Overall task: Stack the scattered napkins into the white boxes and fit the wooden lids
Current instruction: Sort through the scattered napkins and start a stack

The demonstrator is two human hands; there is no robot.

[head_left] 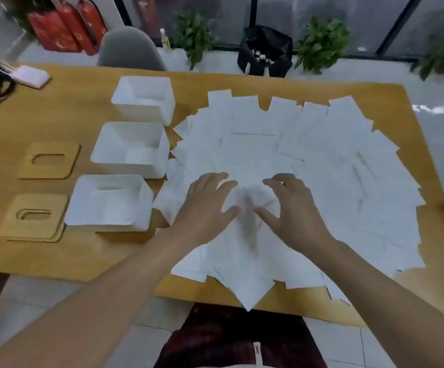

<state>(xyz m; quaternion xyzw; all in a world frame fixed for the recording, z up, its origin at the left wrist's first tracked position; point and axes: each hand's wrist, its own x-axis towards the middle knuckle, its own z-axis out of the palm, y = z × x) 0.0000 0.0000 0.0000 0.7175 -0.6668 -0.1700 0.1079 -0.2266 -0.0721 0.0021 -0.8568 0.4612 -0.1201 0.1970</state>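
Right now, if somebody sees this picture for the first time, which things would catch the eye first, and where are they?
First, the big spread of white napkins covering the right and middle of the wooden table, with the left hand and right hand resting on it near the front, fingers spread. Next, three open white boxes in a column left of the napkins. Left of those lie the wooden lids, each with a slot.

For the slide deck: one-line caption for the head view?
Both hands, left hand and right hand, gather scattered napkins beside three open white boxes and unfitted wooden lids.
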